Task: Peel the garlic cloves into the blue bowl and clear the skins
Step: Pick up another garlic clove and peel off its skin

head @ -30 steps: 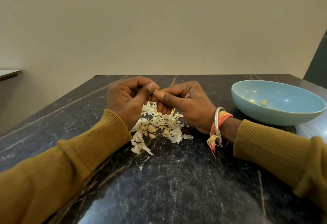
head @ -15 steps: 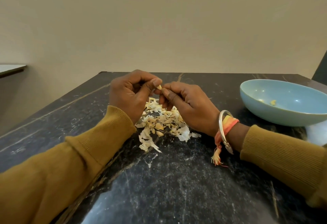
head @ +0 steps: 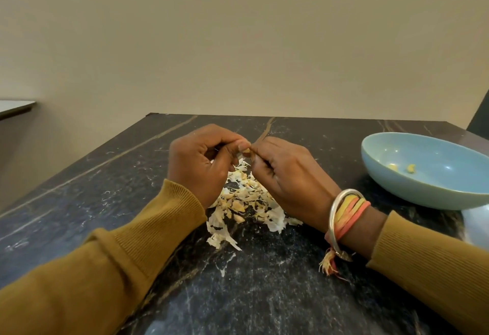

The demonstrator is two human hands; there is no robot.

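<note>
Head camera looks down on a dark marbled tabletop (head: pixel 264 295), where the left hand (head: pixel 201 168) and the right hand (head: pixel 288 183) meet fingertip to fingertip above a pile of skins (head: pixel 246 202). Between them sits one small garlic clove (head: pixel 247 150). The left thumb presses on it from above, and the right thumb and forefinger pinch it from the other side, so each grip is narrow and closed on the clove. Only a pale sliver of the clove shows. The fingers hide the rest, and I cannot tell whether it has skin on it. The pile lies on the tabletop below the fingertips, partly covered by both hands, and any loose cloves among the flakes are hard to make out. The blue bowl (head: pixel 423 191) stands well apart to the right, its far side cut off by the frame edge, with two peeled pieces (head: pixel 393 167) inside. A metal bangle (head: pixel 336 218) and orange threads circle the right wrist.
</note>
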